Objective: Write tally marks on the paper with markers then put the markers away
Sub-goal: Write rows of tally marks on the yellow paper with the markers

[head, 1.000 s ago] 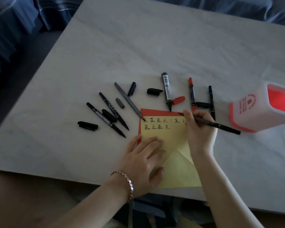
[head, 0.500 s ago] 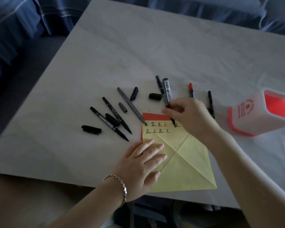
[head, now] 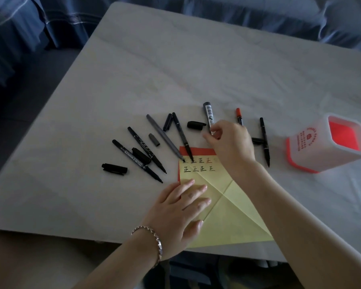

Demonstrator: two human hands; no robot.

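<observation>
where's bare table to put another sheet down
Widest bare patch: the far half of the table, beyond the row of markers. A smaller one lies at the near left, left of the yellow paper and the left hand. Crowded: from the loose cap across to the pen holder, where the right hand pinches the thick marker.

The paper [head: 233, 222] lies at the table [head: 196, 69]'s near edge, left hand [head: 179, 207] flat on it. Markers [head: 137, 160] fan from ten to one o'clock; at twelve the right hand [head: 231, 147] seems to pinch the thick marker [head: 208, 113]. The holder [head: 306, 151] stands at two.
</observation>
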